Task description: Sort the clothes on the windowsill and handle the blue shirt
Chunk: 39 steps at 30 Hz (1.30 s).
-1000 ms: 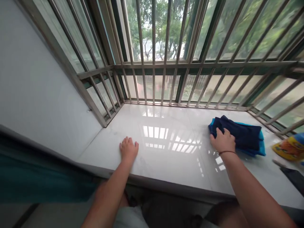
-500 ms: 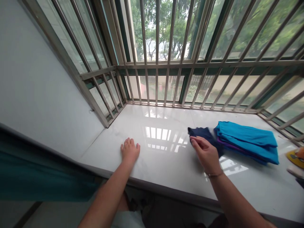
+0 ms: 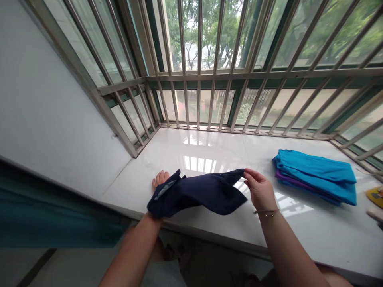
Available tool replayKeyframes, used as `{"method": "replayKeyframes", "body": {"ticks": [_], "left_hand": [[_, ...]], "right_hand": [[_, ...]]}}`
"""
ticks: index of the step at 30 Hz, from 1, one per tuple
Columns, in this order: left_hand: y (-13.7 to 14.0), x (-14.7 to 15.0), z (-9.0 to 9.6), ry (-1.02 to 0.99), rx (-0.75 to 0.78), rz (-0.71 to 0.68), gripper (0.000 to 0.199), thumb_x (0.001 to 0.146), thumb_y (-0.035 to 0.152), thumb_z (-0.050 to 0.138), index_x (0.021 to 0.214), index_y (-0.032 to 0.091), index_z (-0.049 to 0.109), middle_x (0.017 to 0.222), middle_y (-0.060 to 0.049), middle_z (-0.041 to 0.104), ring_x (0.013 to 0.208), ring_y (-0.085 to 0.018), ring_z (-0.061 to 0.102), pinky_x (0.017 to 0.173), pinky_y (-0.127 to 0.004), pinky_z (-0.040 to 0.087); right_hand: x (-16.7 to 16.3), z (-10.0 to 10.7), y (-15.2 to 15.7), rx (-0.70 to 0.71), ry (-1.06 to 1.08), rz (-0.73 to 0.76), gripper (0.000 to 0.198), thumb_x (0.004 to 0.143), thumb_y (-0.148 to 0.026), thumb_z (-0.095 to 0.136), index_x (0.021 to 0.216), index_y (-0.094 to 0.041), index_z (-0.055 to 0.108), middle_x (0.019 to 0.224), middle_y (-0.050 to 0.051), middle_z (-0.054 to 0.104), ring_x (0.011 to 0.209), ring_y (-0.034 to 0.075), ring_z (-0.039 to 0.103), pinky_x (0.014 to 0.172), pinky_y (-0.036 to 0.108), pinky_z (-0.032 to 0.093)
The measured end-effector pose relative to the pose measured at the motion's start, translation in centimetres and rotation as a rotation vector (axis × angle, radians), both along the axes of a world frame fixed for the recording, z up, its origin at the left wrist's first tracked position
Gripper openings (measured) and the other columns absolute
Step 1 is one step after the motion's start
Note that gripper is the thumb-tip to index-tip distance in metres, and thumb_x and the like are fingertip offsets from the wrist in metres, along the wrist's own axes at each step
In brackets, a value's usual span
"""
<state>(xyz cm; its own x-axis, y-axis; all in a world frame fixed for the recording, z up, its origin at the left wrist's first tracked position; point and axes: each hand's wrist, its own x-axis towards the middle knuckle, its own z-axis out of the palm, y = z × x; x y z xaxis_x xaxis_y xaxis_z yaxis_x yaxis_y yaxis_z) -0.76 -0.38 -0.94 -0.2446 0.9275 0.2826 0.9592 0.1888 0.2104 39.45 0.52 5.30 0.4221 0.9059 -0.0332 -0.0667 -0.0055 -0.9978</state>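
A dark navy garment (image 3: 203,193) stretches across the space between my two hands, its cut not clear from here. My right hand (image 3: 261,191) pinches one corner of it between thumb and fingers. The garment's other end, showing a small greyish patch, lies over the back of my left hand (image 3: 160,178). That hand rests flat on the white sill (image 3: 215,239); only its fingertips and wrist show, the rest being covered by the cloth. To the right of my right hand sits a folded stack of bright blue and purple clothes (image 3: 317,173).
Metal window bars (image 3: 239,74) run along the back and left of the sill. A yellow item (image 3: 375,196) is cut off at the right edge. A teal curtain (image 3: 60,223) hangs at the lower left, beside a white wall (image 3: 60,119).
My right hand has drawn the navy garment leftward, away from beside the stack, and it now drapes over my left hand. My left hand has stayed in place on the sill.
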Motion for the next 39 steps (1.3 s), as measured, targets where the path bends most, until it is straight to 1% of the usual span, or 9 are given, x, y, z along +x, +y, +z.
{"method": "replayKeyframes", "body": {"ticks": [4, 7, 10, 15, 20, 29, 33, 37, 39], "left_hand": [[0.6, 0.3, 0.9, 0.055, -0.077, 0.044, 0.037, 0.104, 0.034, 0.053, 0.132, 0.016, 0.069, 0.158, -0.023, 0.06, 0.148, -0.038, 0.053, 0.123, -0.06, 0.04], [0.8, 0.6, 1.2, 0.057, -0.054, 0.064, 0.039, 0.102, 0.038, 0.056, 0.13, 0.015, 0.07, 0.157, -0.023, 0.061, 0.148, -0.038, 0.053, 0.123, -0.059, 0.039], [0.8, 0.8, 1.2, 0.047, -0.05, 0.068, 0.039, 0.102, 0.038, 0.055, 0.13, 0.015, 0.071, 0.157, -0.023, 0.061, 0.148, -0.037, 0.053, 0.124, -0.058, 0.038], [0.7, 0.8, 1.3, 0.028, -0.062, 0.072, 0.041, 0.101, 0.037, 0.055, 0.132, 0.015, 0.071, 0.158, -0.023, 0.06, 0.149, -0.038, 0.051, 0.125, -0.058, 0.037], [0.7, 0.8, 1.4, 0.047, -0.064, 0.075, 0.04, 0.101, 0.038, 0.055, 0.131, 0.015, 0.071, 0.158, -0.022, 0.061, 0.148, -0.037, 0.052, 0.124, -0.057, 0.038], [0.7, 0.8, 1.3, 0.048, -0.043, 0.073, 0.039, 0.101, 0.038, 0.054, 0.128, 0.015, 0.071, 0.156, -0.022, 0.062, 0.145, -0.037, 0.054, 0.123, -0.056, 0.039], [0.7, 0.9, 1.4, 0.034, -0.044, 0.072, 0.039, 0.101, 0.037, 0.055, 0.129, 0.015, 0.071, 0.156, -0.022, 0.062, 0.147, -0.037, 0.053, 0.123, -0.057, 0.039], [0.8, 0.8, 1.2, 0.046, -0.051, 0.082, 0.04, 0.101, 0.037, 0.055, 0.129, 0.014, 0.071, 0.157, -0.022, 0.062, 0.147, -0.037, 0.053, 0.123, -0.057, 0.039], [0.8, 0.7, 1.1, 0.051, -0.054, 0.08, 0.04, 0.101, 0.037, 0.054, 0.13, 0.014, 0.071, 0.156, -0.023, 0.062, 0.147, -0.037, 0.053, 0.123, -0.057, 0.039]], "right_hand": [[3.5, -1.9, -0.2, -0.075, -0.578, -0.082, 0.04, 0.081, -0.049, 0.071, 0.104, -0.019, 0.084, 0.093, 0.012, 0.079, 0.086, 0.029, 0.071, 0.083, 0.045, 0.057], [3.9, -2.0, -1.2, 0.066, -0.977, -0.129, 0.038, 0.09, -0.047, 0.059, 0.102, -0.019, 0.081, 0.108, 0.018, 0.075, 0.106, 0.035, 0.069, 0.1, 0.052, 0.053], [0.6, -1.3, -3.5, 0.172, -1.102, 0.014, 0.038, 0.102, -0.046, 0.054, 0.114, -0.018, 0.077, 0.111, 0.016, 0.075, 0.108, 0.033, 0.068, 0.103, 0.049, 0.052], [-9.1, -0.7, -7.6, 0.101, -1.152, 0.513, 0.04, 0.106, -0.05, 0.062, 0.132, -0.02, 0.071, 0.126, 0.015, 0.074, 0.114, 0.033, 0.068, 0.1, 0.045, 0.051], [-13.5, -1.4, -7.1, -0.119, -1.296, 0.569, 0.045, 0.102, -0.029, 0.066, 0.146, -0.019, 0.066, 0.138, 0.018, 0.07, 0.124, 0.036, 0.063, 0.104, 0.048, 0.047], [-9.0, 0.0, -5.5, -0.102, -1.031, 0.847, 0.035, 0.096, -0.019, 0.067, 0.13, -0.018, 0.078, 0.126, 0.013, 0.079, 0.119, 0.03, 0.073, 0.106, 0.039, 0.051], [-7.3, 4.2, -7.9, -0.086, -0.728, 0.982, 0.02, 0.099, -0.031, 0.067, 0.109, -0.022, 0.082, 0.108, 0.007, 0.082, 0.1, 0.026, 0.075, 0.089, 0.034, 0.054], [-5.1, 9.9, -11.0, 0.083, -0.26, 1.397, 0.036, 0.099, -0.058, 0.071, 0.095, -0.023, 0.08, 0.091, 0.006, 0.075, 0.084, 0.021, 0.069, 0.079, 0.032, 0.053], [-3.8, 11.8, -11.7, 0.225, 0.091, 1.397, 0.045, 0.095, -0.067, 0.074, 0.077, -0.026, 0.072, 0.076, 0.003, 0.066, 0.068, 0.018, 0.062, 0.069, 0.032, 0.052]]}}
